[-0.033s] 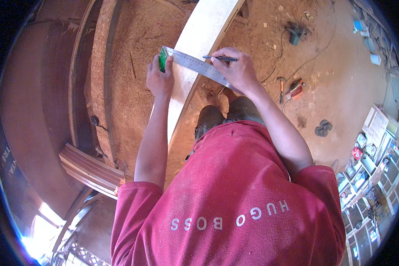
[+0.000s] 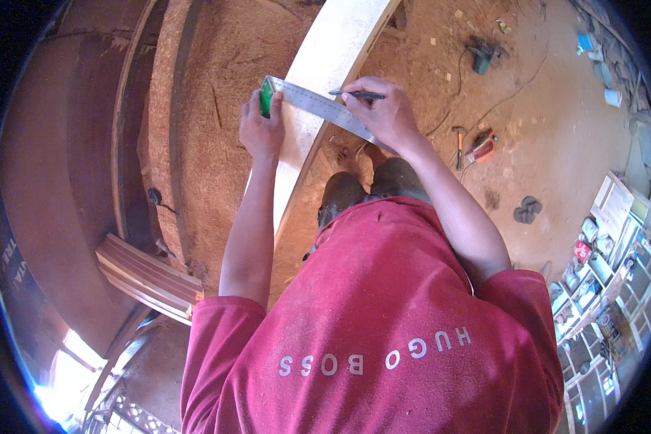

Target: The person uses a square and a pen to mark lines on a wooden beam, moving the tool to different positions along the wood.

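Note:
A long pale board (image 2: 330, 45) runs from the top of the view down past my left forearm. Across it lies the metal blade of a try square (image 2: 307, 100), its green stock at the board's left edge. My left hand (image 2: 262, 132) is closed on that stock, thumb near the corner. My right hand (image 2: 389, 119) pinches a dark pen (image 2: 369, 95), tip pointing left at the blade's far edge, near the board's right edge. The blade's right end passes under my right hand. Whether the tip touches the board I cannot tell.
Right of the board, a hammer (image 2: 459, 147), an orange power tool (image 2: 482, 145) and a green tool (image 2: 479, 61) with cords lie on the dusty floor. Dark sandals (image 2: 528, 210) lie farther right. Stacked wooden strips (image 2: 148, 275) are at the left. Cluttered shelves (image 2: 600, 267) stand far right.
The pen and the fingers of my right hand have shifted very slightly left. My left hand, the try square and the board stay in place.

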